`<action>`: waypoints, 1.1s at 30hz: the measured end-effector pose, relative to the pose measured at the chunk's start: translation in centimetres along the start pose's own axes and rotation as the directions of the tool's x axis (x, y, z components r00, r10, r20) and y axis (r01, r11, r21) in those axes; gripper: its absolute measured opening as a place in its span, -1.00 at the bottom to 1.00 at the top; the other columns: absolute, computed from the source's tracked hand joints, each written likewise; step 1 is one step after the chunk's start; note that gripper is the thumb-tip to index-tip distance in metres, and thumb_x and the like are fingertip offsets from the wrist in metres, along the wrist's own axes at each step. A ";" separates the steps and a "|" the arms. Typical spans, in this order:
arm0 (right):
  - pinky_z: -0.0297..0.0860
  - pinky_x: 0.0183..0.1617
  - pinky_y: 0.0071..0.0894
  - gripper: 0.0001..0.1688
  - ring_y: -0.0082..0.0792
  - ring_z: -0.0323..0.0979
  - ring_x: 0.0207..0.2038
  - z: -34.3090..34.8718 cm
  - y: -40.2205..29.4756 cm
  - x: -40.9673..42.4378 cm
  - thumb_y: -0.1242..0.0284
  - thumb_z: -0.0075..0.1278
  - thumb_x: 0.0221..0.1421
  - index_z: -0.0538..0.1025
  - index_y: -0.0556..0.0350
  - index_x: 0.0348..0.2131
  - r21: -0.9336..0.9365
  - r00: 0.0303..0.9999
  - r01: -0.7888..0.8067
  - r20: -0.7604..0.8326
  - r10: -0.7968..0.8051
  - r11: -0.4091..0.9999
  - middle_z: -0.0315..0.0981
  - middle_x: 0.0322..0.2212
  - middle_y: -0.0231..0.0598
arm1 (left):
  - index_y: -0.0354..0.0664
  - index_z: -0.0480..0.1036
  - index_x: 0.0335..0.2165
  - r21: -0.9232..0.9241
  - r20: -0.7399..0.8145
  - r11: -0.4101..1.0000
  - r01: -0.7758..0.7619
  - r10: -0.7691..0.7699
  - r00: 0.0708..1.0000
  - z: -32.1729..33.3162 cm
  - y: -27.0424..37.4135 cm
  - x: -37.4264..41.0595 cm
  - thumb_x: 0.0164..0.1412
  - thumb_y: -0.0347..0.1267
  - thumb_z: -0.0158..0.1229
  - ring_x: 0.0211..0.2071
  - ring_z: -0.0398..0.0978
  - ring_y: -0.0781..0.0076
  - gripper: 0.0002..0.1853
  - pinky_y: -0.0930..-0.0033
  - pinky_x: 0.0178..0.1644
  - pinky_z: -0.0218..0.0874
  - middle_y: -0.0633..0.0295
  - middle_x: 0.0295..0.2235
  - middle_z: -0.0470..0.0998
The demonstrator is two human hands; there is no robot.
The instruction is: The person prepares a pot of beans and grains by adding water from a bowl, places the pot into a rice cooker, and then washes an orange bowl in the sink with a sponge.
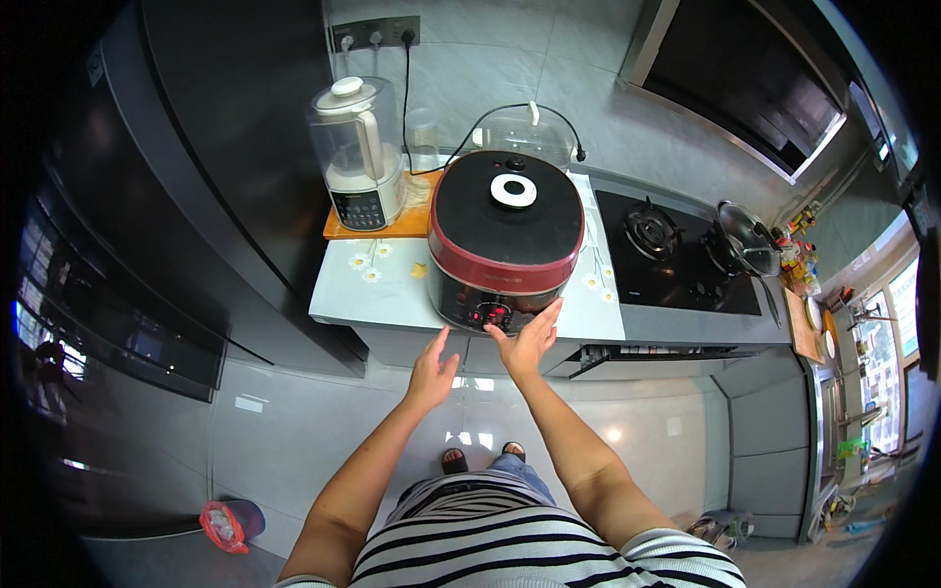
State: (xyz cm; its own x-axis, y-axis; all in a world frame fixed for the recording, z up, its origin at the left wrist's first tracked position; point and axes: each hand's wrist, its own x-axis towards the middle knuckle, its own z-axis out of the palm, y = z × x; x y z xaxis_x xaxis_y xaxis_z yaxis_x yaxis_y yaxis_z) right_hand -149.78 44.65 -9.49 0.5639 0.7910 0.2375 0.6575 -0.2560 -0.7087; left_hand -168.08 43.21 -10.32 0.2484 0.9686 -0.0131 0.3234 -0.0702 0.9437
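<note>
A red and black electric pressure cooker (pixel 507 228) stands on the counter before me with its lid down and red lights lit on its front panel. My right hand (pixel 528 339) is at the lower right of that panel, thumb by the controls and fingers along the front edge; whether it touches I cannot tell. Just below the cooker's lower left corner, my left hand (pixel 432 371) is in the air with fingers apart, holding nothing. Left of the cooker, a blender (pixel 356 158) with a clear cover stands on a wooden board (pixel 345 231). A black cable (pixel 406 110) runs from the wall socket (pixel 376 33) behind the cooker.
A gas hob (pixel 676 283) lies to the right, with a lidded pan (pixel 742 242) on its right burner. Beneath it, a drawer (pixel 662 354) sticks out slightly. A range hood (pixel 742 81) hangs above. A bin with a red bag (pixel 224 525) stands on the floor at left.
</note>
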 end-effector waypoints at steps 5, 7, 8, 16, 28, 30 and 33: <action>-0.26 0.32 0.08 0.64 -0.02 -0.34 0.35 0.3 0.4 0.0 0.13 0.43 -0.44 -0.40 0.26 0.26 -0.013 1.000 0.008 -0.011 -0.008 1.000 -0.42 0.29 0.16 | -0.14 0.07 0.22 0.017 -0.004 1.000 0.010 -0.010 1.000 -0.1 -0.2 0.0 0.19 -0.44 0.06 0.13 0.26 0.11 -0.36 0.27 0.02 0.30 -0.04 0.16 0.21; -0.26 0.32 0.07 0.62 0.00 -0.34 0.35 0.1 0.3 0.0 0.11 0.41 -0.40 -0.40 0.27 0.26 -0.007 1.000 0.028 0.006 -0.028 1.000 -0.41 0.29 0.17 | -0.18 0.07 0.22 0.021 -0.018 1.000 -0.003 0.004 1.000 -0.3 -0.4 0.4 0.18 -0.41 0.06 0.11 0.29 0.04 -0.35 0.24 0.01 0.31 -0.09 0.15 0.22; -0.26 0.32 0.08 0.61 0.01 -0.34 0.35 -0.2 0.4 -0.2 0.10 0.40 -0.38 -0.40 0.27 0.26 -0.001 0.999 0.045 0.020 -0.045 0.999 -0.41 0.29 0.17 | -0.18 0.07 0.22 0.009 -0.045 1.000 0.000 0.000 0.999 -0.4 -0.5 0.5 0.19 -0.39 0.06 0.11 0.29 0.03 -0.35 0.24 0.01 0.31 -0.10 0.15 0.22; -0.29 0.36 -0.23 -0.07 -0.03 -0.35 0.35 -4.6 3.1 5.2 0.11 -0.18 0.23 -0.21 0.28 0.28 0.550 0.995 0.059 0.034 -0.093 0.833 -0.37 0.30 0.11 | -0.26 0.05 0.22 0.023 -0.162 1.000 -0.014 0.018 0.987 -3.8 1.6 5.9 0.29 -0.08 -0.08 0.12 0.25 0.02 -0.32 0.22 0.13 0.15 -0.15 0.15 0.21; -0.25 0.35 -0.32 -0.14 -0.10 -0.28 0.34 -6.0 -1.2 12.0 0.02 -0.37 0.29 -0.15 0.27 0.28 0.660 0.987 -0.040 0.141 -0.071 0.751 -0.27 0.30 0.05 | -0.33 -0.11 0.25 -0.193 -0.108 0.980 -0.050 0.029 0.994 -4.0 8.3 12.5 0.30 0.14 -0.33 0.31 -0.12 0.17 -0.16 0.34 0.33 -0.29 -0.01 0.28 -0.05; -0.24 0.35 -0.32 -0.13 -0.09 -0.27 0.34 -5.6 -1.0 12.0 0.01 -0.36 0.28 -0.14 0.28 0.28 0.670 0.988 -0.038 0.134 -0.071 0.741 -0.26 0.29 0.06 | -0.34 -0.17 0.26 -0.168 -0.124 0.984 0.061 -0.082 0.989 -3.7 9.2 12.1 0.26 0.19 -0.29 0.31 -0.11 0.10 -0.08 0.30 0.33 -0.27 -0.06 0.29 -0.09; -0.23 0.35 -0.33 -0.11 -0.09 -0.25 0.34 -5.3 -1.0 12.2 0.00 -0.35 0.28 -0.14 0.29 0.28 0.681 0.987 -0.039 0.139 -0.078 0.731 -0.25 0.29 0.07 | -0.32 -0.17 0.26 -0.103 -0.156 0.993 0.055 -0.070 0.985 -3.4 9.3 11.8 0.24 0.20 -0.28 0.31 -0.11 0.10 -0.07 0.29 0.33 -0.25 -0.06 0.28 -0.08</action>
State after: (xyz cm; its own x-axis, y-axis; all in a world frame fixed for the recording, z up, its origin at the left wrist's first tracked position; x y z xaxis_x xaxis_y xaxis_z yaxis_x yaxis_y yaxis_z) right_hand -140.92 51.59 -2.36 0.4362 0.8781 0.1969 0.1187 0.1608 -0.9798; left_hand -165.29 54.79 -0.61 0.0798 0.9964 -0.0278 0.2409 0.0078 0.9705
